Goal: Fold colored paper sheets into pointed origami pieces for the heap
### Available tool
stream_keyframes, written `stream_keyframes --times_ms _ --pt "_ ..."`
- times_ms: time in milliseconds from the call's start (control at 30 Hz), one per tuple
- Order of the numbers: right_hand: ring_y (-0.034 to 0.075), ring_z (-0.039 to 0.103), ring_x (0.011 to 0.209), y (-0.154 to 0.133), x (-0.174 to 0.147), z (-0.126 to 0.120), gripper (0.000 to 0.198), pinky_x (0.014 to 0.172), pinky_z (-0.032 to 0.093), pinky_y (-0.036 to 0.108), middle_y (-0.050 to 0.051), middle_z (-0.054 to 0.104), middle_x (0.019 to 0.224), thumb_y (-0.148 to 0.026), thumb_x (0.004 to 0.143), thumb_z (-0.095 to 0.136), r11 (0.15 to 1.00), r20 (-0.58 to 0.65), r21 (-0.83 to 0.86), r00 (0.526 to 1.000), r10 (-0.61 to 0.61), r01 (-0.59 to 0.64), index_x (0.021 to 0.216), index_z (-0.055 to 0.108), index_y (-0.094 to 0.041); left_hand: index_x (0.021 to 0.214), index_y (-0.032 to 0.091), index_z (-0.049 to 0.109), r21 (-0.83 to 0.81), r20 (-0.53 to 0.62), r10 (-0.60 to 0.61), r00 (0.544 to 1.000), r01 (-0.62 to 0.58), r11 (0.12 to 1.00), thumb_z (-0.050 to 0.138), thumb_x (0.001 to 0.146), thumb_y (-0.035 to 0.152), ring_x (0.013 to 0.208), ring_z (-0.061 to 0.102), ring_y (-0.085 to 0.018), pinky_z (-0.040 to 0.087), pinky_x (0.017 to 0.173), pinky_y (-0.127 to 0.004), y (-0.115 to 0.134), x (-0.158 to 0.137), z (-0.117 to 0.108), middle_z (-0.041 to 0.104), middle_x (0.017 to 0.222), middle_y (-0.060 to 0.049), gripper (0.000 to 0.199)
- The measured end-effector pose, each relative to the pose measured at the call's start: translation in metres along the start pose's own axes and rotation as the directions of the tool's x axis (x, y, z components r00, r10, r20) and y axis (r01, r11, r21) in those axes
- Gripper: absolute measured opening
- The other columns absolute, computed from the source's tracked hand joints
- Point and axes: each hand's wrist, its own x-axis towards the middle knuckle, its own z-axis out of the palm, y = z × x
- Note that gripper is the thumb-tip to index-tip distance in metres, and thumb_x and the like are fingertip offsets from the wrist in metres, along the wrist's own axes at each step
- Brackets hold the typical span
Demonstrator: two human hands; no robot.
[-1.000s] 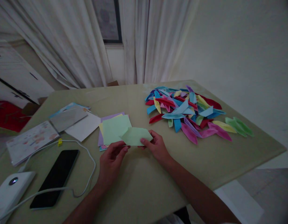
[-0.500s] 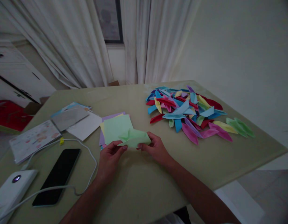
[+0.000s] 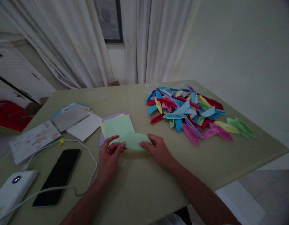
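Observation:
Between my two hands is a folded piece of light green paper (image 3: 135, 140), held just above the table. My right hand (image 3: 159, 149) pinches its right end between thumb and fingers. At the left end, my left hand (image 3: 111, 154) has its thumb and fingertips closed on the paper's edge. Right behind the folded piece lies a stack of square coloured paper (image 3: 118, 125), green on top with yellow and purple sheets showing below. A heap of folded paper pieces (image 3: 181, 109) in blue, red, pink, yellow, purple and green lies farther back on the right.
On the left lie a black phone (image 3: 57, 178), a white power bank (image 3: 15, 190) and a looping white cable (image 3: 92, 156). Behind them are a patterned booklet (image 3: 35, 140) and flat sheets in clear packaging (image 3: 70, 118). The table's edge (image 3: 252, 171) slants along the right.
The green paper has turned between my hands: the pointed flap at its left now shows as a smoother, flatter side. My left fingers have shifted and risen slightly. The right hand barely moved.

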Motion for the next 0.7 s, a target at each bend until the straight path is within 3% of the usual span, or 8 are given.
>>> stream_keyframes --times_ms 167,333,433,567,700 --pt "0.015 0.052 0.067 0.003 0.002 -0.001 0.032 0.061 0.039 0.025 -0.002 0.059 0.073 -0.050 0.088 0.076 0.998 -0.005 0.063 1.000 0.011 -0.011 0.085 0.070 -0.019 0.095 0.019 0.072 0.040 -0.003 0.006 1.000 -0.006 0.999 0.089 0.074 0.048 0.072 0.069 -0.016 0.055 0.067 -0.024 0.000 0.003 -0.002 0.076 0.081 -0.003 0.040" --pt "0.014 0.055 0.062 0.001 0.002 -0.003 0.031 0.057 0.040 0.024 -0.002 0.060 0.070 -0.048 0.089 0.076 1.000 -0.018 -0.005 1.000 -0.006 0.006 0.081 0.071 -0.019 0.099 0.019 0.076 0.079 0.042 -0.016 0.999 0.012 0.997 0.089 0.074 0.051 0.066 0.065 -0.014 0.052 0.062 -0.023 0.003 0.003 -0.002 0.074 0.077 -0.002 0.043" --pt "0.013 0.056 0.059 0.002 0.004 -0.005 0.033 0.055 0.043 0.025 -0.002 0.063 0.070 -0.051 0.087 0.077 0.996 0.007 0.076 0.999 0.042 -0.042 0.083 0.071 -0.019 0.089 0.017 0.079 0.149 0.038 -0.010 0.999 0.004 0.989 0.088 0.074 0.054 0.064 0.064 -0.016 0.052 0.062 -0.025 0.006 0.004 -0.003 0.071 0.068 -0.002 0.041" --pt "0.012 0.054 0.054 0.005 0.008 -0.007 0.037 0.052 0.043 0.024 -0.002 0.063 0.066 -0.054 0.083 0.080 0.972 -0.010 0.213 0.995 0.104 -0.100 0.084 0.071 -0.018 0.091 0.016 0.079 0.156 0.043 -0.018 0.999 0.011 0.988 0.088 0.074 0.054 0.066 0.067 -0.017 0.054 0.064 -0.026 0.007 0.006 -0.006 0.073 0.070 -0.003 0.042" --pt "0.011 0.051 0.052 0.006 0.011 -0.009 0.038 0.050 0.039 0.024 -0.002 0.061 0.061 -0.054 0.080 0.083 0.975 -0.063 0.204 0.992 0.107 -0.092 0.079 0.071 -0.018 0.094 0.018 0.070 0.087 0.089 -0.087 0.992 0.079 0.993 0.089 0.070 0.059 0.068 0.071 -0.018 0.058 0.067 -0.028 0.006 0.007 -0.004 0.076 0.075 -0.003 0.051"
